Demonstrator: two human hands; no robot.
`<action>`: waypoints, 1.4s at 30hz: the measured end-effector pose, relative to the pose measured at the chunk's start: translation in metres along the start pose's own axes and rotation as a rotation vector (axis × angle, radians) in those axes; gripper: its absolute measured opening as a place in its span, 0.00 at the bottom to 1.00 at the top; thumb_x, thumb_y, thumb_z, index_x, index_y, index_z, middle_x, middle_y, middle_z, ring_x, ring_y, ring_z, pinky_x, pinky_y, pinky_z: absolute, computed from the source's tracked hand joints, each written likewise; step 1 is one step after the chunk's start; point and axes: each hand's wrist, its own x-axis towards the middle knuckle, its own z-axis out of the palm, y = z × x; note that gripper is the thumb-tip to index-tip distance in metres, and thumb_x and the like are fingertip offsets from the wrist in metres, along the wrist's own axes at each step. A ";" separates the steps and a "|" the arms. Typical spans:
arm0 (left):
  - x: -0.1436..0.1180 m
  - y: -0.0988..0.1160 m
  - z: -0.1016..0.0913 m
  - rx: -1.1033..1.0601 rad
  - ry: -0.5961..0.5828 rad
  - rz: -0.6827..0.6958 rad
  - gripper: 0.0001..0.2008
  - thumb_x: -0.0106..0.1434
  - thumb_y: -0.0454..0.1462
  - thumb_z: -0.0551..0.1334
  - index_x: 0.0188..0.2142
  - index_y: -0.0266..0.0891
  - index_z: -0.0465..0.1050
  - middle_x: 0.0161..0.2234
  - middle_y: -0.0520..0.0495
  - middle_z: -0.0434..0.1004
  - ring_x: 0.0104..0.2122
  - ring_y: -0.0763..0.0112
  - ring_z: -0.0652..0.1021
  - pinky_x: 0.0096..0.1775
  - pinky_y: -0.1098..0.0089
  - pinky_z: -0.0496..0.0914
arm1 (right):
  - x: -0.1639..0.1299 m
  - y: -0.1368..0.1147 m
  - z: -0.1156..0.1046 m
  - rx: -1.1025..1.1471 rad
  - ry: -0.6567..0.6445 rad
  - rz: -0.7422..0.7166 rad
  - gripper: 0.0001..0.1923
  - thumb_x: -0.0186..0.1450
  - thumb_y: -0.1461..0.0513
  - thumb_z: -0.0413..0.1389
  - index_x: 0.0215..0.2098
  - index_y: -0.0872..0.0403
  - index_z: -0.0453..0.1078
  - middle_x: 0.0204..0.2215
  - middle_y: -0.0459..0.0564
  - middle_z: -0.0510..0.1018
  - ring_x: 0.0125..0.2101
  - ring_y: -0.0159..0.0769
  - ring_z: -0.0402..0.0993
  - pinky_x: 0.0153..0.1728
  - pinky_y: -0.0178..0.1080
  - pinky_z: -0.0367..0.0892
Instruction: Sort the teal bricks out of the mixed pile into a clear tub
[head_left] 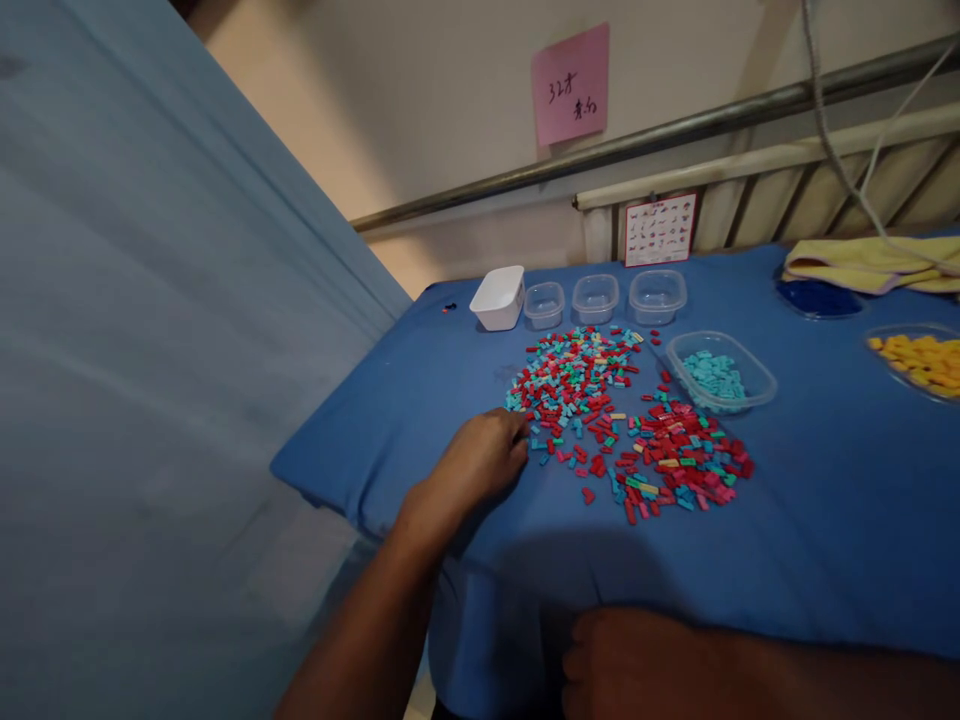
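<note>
**Bare left hand (487, 452) at the left edge of a loose heap of small turquoise and red plastic pieces (559, 380)**

Work surface: a table under a smooth blue cloth (405, 400). Left hand low on the cloth, back of the hand upward, fingers bent inward and meeting the nearest pieces of the turquoise-and-red heap. Fingertips mostly hidden – cannot tell how far the grip is open, or whether a piece is pinched in it.

Right hand (626, 660) at the bottom of the view, in shadow at the table's near edge, well apart from the pieces. Fingers look curled; cannot tell whether anything is inside.

Pieces lie in two heaps, joined by a thin scatter. The first spreads ahead of the left hand, with some green and cream among it. The second, a mostly red plastic heap (679, 440), lies to its right and nearer the person.

Beyond the heaps, a row: one white plastic tub (496, 303) at left, then three small clear plastic tubs (595, 300). A larger clear plastic tub (759, 388), just beside the red heap, holds turquoise pieces (712, 374). Farther right – yellow-orange pieces (926, 362) in a clear dish, and a folded yellow cloth (855, 262) behind.
</note>
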 end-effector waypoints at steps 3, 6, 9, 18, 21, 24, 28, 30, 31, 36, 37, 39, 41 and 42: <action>0.003 0.004 -0.001 -0.016 0.047 0.056 0.08 0.71 0.33 0.59 0.40 0.41 0.78 0.42 0.44 0.82 0.40 0.62 0.79 0.45 0.64 0.71 | 0.001 0.000 0.000 -0.010 -0.035 -0.003 0.19 0.66 0.57 0.75 0.27 0.50 0.71 0.23 0.39 0.79 0.22 0.33 0.67 0.27 0.43 0.63; 0.004 0.008 -0.002 0.001 0.031 0.116 0.08 0.71 0.32 0.58 0.40 0.40 0.77 0.42 0.43 0.81 0.42 0.61 0.79 0.47 0.63 0.72 | 0.003 0.000 -0.004 -0.009 -0.060 -0.006 0.18 0.66 0.57 0.76 0.27 0.50 0.72 0.23 0.40 0.80 0.22 0.32 0.67 0.27 0.42 0.63; 0.002 0.009 -0.004 0.022 -0.017 0.136 0.07 0.68 0.32 0.59 0.41 0.40 0.75 0.44 0.42 0.80 0.41 0.60 0.79 0.47 0.62 0.73 | 0.004 0.001 -0.009 -0.008 -0.082 -0.021 0.18 0.66 0.57 0.75 0.28 0.50 0.72 0.23 0.40 0.80 0.22 0.32 0.67 0.26 0.42 0.62; 0.009 0.004 -0.005 0.000 -0.042 0.164 0.06 0.69 0.34 0.62 0.44 0.40 0.77 0.47 0.41 0.81 0.45 0.59 0.79 0.49 0.62 0.74 | 0.000 -0.001 -0.004 -0.001 -0.054 -0.013 0.18 0.67 0.58 0.75 0.28 0.50 0.71 0.23 0.39 0.79 0.23 0.33 0.67 0.27 0.43 0.61; 0.013 0.004 -0.008 -0.015 -0.087 0.198 0.08 0.68 0.34 0.62 0.45 0.41 0.79 0.47 0.43 0.82 0.45 0.59 0.80 0.50 0.62 0.73 | 0.005 0.001 -0.015 0.071 0.049 -0.012 0.15 0.71 0.55 0.71 0.31 0.49 0.74 0.25 0.39 0.81 0.25 0.33 0.70 0.27 0.43 0.59; 0.016 0.006 -0.011 -0.013 -0.113 0.222 0.08 0.67 0.32 0.62 0.44 0.41 0.78 0.47 0.43 0.82 0.46 0.59 0.80 0.50 0.62 0.73 | 0.009 0.005 -0.044 0.125 0.283 0.104 0.12 0.80 0.51 0.61 0.42 0.47 0.80 0.32 0.41 0.85 0.31 0.36 0.76 0.31 0.42 0.60; 0.016 0.005 -0.011 0.015 -0.113 0.188 0.06 0.65 0.32 0.62 0.41 0.41 0.76 0.47 0.42 0.81 0.44 0.59 0.80 0.46 0.63 0.73 | 0.009 0.007 -0.086 0.348 0.384 0.388 0.14 0.81 0.56 0.55 0.43 0.51 0.81 0.34 0.46 0.87 0.34 0.36 0.80 0.40 0.41 0.68; 0.016 0.003 -0.010 0.019 -0.103 0.174 0.06 0.64 0.33 0.62 0.41 0.41 0.75 0.46 0.42 0.80 0.42 0.60 0.79 0.45 0.63 0.72 | 0.008 0.008 -0.097 0.458 0.380 0.430 0.13 0.80 0.57 0.56 0.44 0.52 0.82 0.36 0.47 0.88 0.36 0.36 0.82 0.41 0.40 0.70; 0.016 0.002 -0.010 0.017 -0.098 0.170 0.05 0.64 0.33 0.63 0.40 0.41 0.74 0.46 0.43 0.80 0.41 0.61 0.78 0.44 0.63 0.72 | 0.008 0.009 -0.099 0.492 0.377 0.431 0.13 0.79 0.57 0.57 0.44 0.52 0.82 0.36 0.48 0.89 0.37 0.37 0.83 0.42 0.40 0.70; 0.016 -0.002 -0.014 -0.012 -0.129 0.186 0.06 0.65 0.34 0.63 0.42 0.40 0.76 0.45 0.44 0.79 0.42 0.62 0.78 0.46 0.64 0.72 | 0.010 0.011 -0.094 0.531 0.351 0.406 0.12 0.79 0.57 0.58 0.43 0.53 0.83 0.36 0.47 0.89 0.37 0.36 0.84 0.45 0.39 0.71; 0.016 -0.003 -0.016 -0.018 -0.140 0.190 0.06 0.66 0.34 0.63 0.42 0.40 0.77 0.45 0.44 0.79 0.43 0.61 0.78 0.47 0.64 0.72 | 0.010 0.012 -0.094 0.525 0.352 0.402 0.13 0.79 0.57 0.58 0.43 0.53 0.83 0.36 0.47 0.89 0.37 0.36 0.83 0.45 0.39 0.71; 0.016 -0.003 -0.018 -0.030 -0.152 0.192 0.07 0.67 0.33 0.63 0.42 0.40 0.79 0.45 0.44 0.79 0.44 0.62 0.78 0.48 0.65 0.72 | 0.010 0.012 -0.093 0.509 0.355 0.389 0.13 0.79 0.57 0.58 0.42 0.52 0.82 0.36 0.47 0.89 0.36 0.36 0.83 0.44 0.40 0.70; 0.017 -0.004 -0.020 -0.038 -0.155 0.193 0.06 0.67 0.33 0.64 0.41 0.40 0.79 0.43 0.45 0.79 0.43 0.63 0.77 0.47 0.66 0.72 | 0.011 0.012 -0.093 0.491 0.346 0.381 0.12 0.78 0.57 0.58 0.42 0.52 0.82 0.36 0.47 0.89 0.35 0.36 0.82 0.43 0.40 0.70; 0.017 -0.005 -0.021 -0.040 -0.155 0.195 0.04 0.67 0.34 0.65 0.40 0.40 0.79 0.42 0.46 0.79 0.43 0.63 0.77 0.47 0.66 0.71 | 0.011 0.012 -0.094 0.482 0.334 0.382 0.12 0.78 0.57 0.58 0.42 0.52 0.82 0.35 0.47 0.89 0.35 0.37 0.82 0.43 0.41 0.70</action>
